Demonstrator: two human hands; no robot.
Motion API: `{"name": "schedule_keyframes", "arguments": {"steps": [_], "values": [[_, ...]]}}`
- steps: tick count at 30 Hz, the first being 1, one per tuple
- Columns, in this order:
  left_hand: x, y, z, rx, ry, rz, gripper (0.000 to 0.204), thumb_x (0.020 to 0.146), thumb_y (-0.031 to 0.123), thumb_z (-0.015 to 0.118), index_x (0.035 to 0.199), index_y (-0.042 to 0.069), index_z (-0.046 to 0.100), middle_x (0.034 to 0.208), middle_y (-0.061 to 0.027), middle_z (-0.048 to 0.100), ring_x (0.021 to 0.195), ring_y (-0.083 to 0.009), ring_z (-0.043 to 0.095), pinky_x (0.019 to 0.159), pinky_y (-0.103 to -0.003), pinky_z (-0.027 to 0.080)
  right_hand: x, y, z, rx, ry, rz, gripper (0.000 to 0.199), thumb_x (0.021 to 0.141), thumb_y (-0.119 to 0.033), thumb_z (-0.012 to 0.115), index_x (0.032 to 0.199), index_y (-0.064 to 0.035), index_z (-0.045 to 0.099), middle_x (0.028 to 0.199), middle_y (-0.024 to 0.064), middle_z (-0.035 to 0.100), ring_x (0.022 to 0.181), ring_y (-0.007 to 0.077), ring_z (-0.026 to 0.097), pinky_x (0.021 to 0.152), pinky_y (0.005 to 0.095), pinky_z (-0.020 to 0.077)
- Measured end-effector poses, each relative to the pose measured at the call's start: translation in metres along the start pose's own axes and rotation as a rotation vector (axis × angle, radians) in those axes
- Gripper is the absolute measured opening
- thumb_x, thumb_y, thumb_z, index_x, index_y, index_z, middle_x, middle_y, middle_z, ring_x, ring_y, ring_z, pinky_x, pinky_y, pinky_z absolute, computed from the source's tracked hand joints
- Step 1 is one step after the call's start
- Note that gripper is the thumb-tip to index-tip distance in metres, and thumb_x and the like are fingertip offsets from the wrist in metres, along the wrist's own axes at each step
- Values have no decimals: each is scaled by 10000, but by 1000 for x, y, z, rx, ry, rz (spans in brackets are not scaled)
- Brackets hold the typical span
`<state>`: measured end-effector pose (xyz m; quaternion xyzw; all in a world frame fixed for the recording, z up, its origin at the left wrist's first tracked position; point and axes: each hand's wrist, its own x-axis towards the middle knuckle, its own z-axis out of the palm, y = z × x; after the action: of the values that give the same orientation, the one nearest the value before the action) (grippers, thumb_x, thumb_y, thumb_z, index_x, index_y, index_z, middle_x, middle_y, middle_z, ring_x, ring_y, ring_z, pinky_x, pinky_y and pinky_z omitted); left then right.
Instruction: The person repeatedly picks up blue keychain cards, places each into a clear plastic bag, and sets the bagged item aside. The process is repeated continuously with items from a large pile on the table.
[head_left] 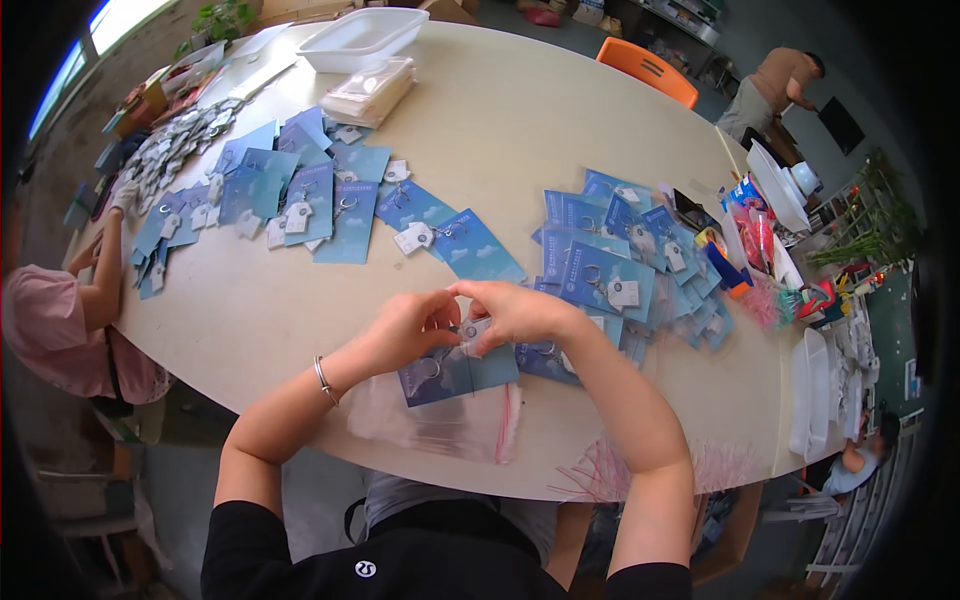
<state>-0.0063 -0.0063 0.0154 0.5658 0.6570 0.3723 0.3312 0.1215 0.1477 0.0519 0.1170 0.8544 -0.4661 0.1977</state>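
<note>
Reaching inward with elbows bent outward, your forearms bring both hands together over the near side of the cream table (270,330). Your right hand (515,315) arches down, thumb and fingers pinching a white keychain charm (474,328) just above a blue backing card (450,379). Your left hand (412,328) curls beside it; whether its fingertips pinch anything, you cannot tell. Clear plastic bags (425,425) lie beneath the card.

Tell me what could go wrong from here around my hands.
The small white charm sits between the left hand and the right hand; it might slip.
The clear plastic bags lie loose near the edge of the table and could slide off.
The right forearm is close to the overlapping card pile and might disturb it.
</note>
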Motion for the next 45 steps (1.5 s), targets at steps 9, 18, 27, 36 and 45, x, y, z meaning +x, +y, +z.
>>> {"name": "schedule_keyframes", "arguments": {"steps": [9, 18, 27, 36, 45], "values": [[-2, 4, 10, -102, 42, 91, 121, 774, 6, 678, 821, 23, 568, 722, -16, 607, 673, -73, 556, 600, -232, 448, -2, 6, 49, 582, 235, -169, 600, 602, -25, 760, 1146, -4, 509, 916, 91, 610, 879, 188, 580, 787, 300, 474], [-1, 18, 12, -148, 77, 159, 129, 793, 43, 680, 829, 27, 558, 764, -36, 577, 660, -114, 543, 592, -260, 442, -32, 36, 53, 936, 22, -45, 152, 873, -96, 595, 1000, -17, 622, 776, 6, 610, 671, 82, 578, 619, 211, 467], [-14, 63, 15, 309, 513, 508, 283, 739, 165, 736, 930, 73, 548, 1015, -67, 564, 950, -276, 519, 798, -382, 435, -68, 42, 25, 763, 500, -14, 81, 822, -68, 657, 849, 3, 629, 728, 0, 583, 617, 73, 530, 557, 219, 419], [-14, -1, 11, 601, -48, 190, 359, 680, 327, 768, 886, 86, 598, 893, -49, 586, 889, -242, 551, 750, -347, 455, -191, 159, -100, 290, 1018, 664, 89, 834, -36, 619, 903, 19, 607, 735, 73, 604, 643, 165, 599, 574, 281, 484], [-16, -12, 18, 376, -4, 287, 144, 719, 114, 697, 862, 126, 676, 762, -20, 629, 721, -232, 612, 646, -352, 499, 41, 15, -11, -685, 641, 378, 671, 620, -342, 823, 1099, 51, 565, 1045, 171, 627, 968, 291, 614, 849, 397, 474]]}}
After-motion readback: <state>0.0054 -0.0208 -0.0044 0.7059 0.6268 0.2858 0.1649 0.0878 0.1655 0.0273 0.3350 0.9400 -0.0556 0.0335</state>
